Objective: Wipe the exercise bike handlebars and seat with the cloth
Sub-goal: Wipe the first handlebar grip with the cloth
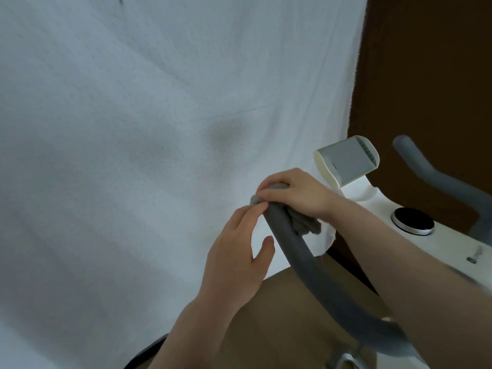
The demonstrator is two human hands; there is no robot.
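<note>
1. Head view: the right hand point(295, 193) is wrapped around the gray cloth point(303, 222), squeezing it onto the top end of the left handlebar point(306, 262).
2. The left hand point(237, 262) has straight fingers, and its fingertips touch the bar just beside the cloth.
3. The right handlebar point(436, 177) looks blurry, off to the side.
4. A white sheet point(133, 129) hangs behind the bike, near a round black knob point(412, 221).

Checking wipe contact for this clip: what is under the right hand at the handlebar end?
The right hand grips the grey cloth, wrapped over the tip of the left handlebar. Cloth bunches out below the hand. The handlebar tip itself is covered, so its surface cannot be seen.
</note>
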